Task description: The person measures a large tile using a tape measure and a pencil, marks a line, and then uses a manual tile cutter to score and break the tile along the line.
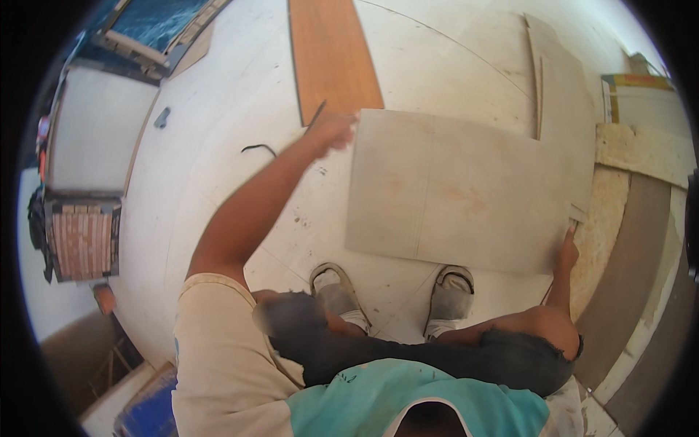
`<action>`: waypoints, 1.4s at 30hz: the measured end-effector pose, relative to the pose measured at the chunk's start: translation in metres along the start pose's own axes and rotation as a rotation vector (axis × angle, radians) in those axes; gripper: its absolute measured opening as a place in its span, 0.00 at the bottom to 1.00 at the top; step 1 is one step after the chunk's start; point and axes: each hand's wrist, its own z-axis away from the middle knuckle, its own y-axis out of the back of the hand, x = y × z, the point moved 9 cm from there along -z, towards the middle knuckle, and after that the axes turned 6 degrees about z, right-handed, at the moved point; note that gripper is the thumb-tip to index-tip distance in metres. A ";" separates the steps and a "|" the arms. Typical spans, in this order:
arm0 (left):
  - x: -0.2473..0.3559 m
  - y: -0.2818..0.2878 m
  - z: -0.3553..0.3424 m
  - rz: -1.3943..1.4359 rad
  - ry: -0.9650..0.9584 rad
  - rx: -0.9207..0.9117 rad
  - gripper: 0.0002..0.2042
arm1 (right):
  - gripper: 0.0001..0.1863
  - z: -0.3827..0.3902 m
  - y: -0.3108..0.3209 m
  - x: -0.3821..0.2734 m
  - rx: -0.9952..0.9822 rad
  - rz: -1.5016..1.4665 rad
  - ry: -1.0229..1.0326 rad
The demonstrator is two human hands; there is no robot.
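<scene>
A flat grey board (459,189), rectangular with a faint line across it, lies or is held just ahead of my shoes. My left hand (333,135) is closed at its far left corner, slightly blurred. A thin dark stick (317,113), too small to name, pokes out from that hand. At the near right edge, my right hand (567,251) grips the board, with one finger stretched along the edge and the others partly hidden. Just beyond my left hand an orange-brown wood-grain panel (335,58) lies on the floor.
More grey sheets (571,95) lie to the right, near a worn beige board (601,233) and brown planks (633,255). A black curved strip (258,148) and a small dark object (162,117) are on the pale floor (196,153). A framed white panel (98,131) stands left.
</scene>
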 end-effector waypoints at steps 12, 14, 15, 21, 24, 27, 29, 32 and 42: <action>-0.093 0.126 0.054 -1.096 -0.127 0.222 0.37 | 0.28 0.118 0.157 -0.241 -0.040 0.021 0.650; -0.100 0.128 0.053 -1.100 -0.152 0.276 0.38 | 0.23 0.190 0.166 -0.313 -0.053 0.170 0.909; -0.105 0.139 0.055 -1.071 -0.131 0.303 0.38 | 0.21 0.216 0.157 -0.336 -0.101 0.145 0.977; -0.077 0.118 0.072 -0.237 -0.101 0.093 0.31 | 0.25 0.378 0.059 -0.380 -0.649 0.123 1.343; -0.029 0.032 0.106 0.113 -0.024 -0.334 0.22 | 0.33 0.413 -0.024 -0.365 -0.859 0.143 1.329; -0.011 -0.026 0.155 0.238 0.045 -0.629 0.25 | 0.41 0.442 -0.054 -0.359 -0.902 0.127 1.495; 0.002 -0.044 0.175 0.283 0.019 -0.742 0.25 | 0.44 0.446 -0.067 -0.366 -1.031 0.027 1.478; 0.026 -0.046 0.179 0.330 0.030 -0.667 0.26 | 0.44 0.439 -0.088 -0.368 -1.175 -0.092 1.324; 0.085 0.034 0.178 0.293 0.059 -0.031 0.14 | 0.31 0.423 -0.142 -0.423 -1.611 -0.482 0.725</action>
